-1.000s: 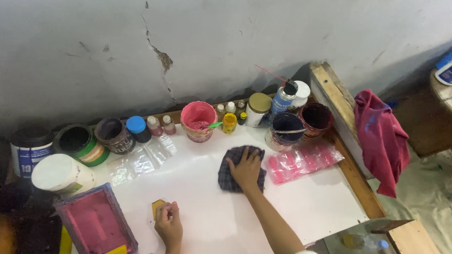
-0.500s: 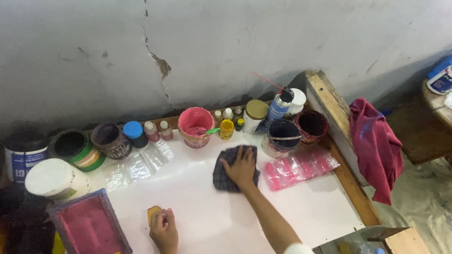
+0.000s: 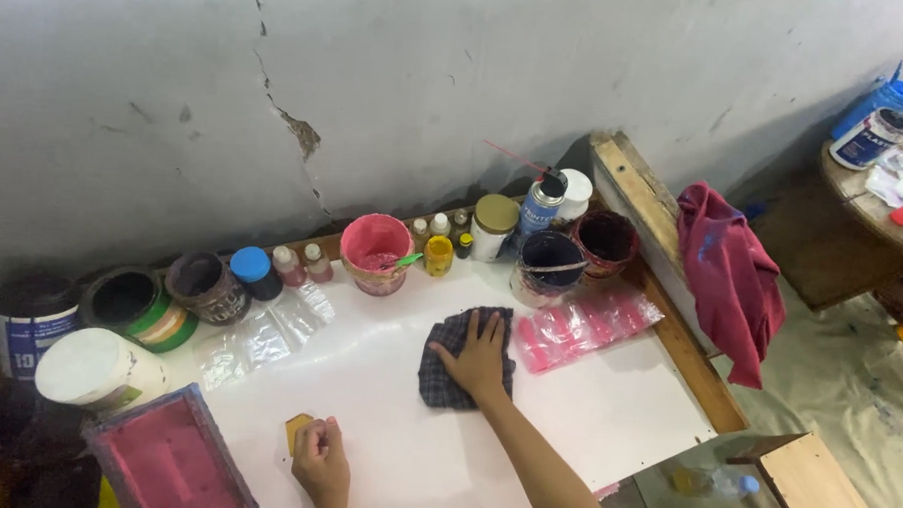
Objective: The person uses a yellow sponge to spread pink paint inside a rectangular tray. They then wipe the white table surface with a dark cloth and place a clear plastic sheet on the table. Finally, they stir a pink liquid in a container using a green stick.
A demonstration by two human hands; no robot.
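Observation:
My right hand [image 3: 480,360] lies flat, fingers spread, pressing a dark checked cloth [image 3: 444,376] onto the white sheet [image 3: 606,410] covering the table. My left hand [image 3: 321,466] rests near the front edge with its fingers curled, fingertips on a small yellow card piece [image 3: 296,430]. A pink plastic bag [image 3: 584,324] lies just right of the cloth. Behind it stand a dark paint pot [image 3: 549,264] and a pink cup [image 3: 376,251].
Paint tins, jars and small bottles line the cracked wall, with a spray can [image 3: 540,204] among them. A pink-stained screen frame [image 3: 169,459] sits front left, clear bags [image 3: 269,333] behind it. A red cloth [image 3: 731,274] hangs off the wooden edge at the right.
My right hand has slid the dark cloth a little toward me on the sheet. My left hand stays on the yellow piece. The view has shifted slightly.

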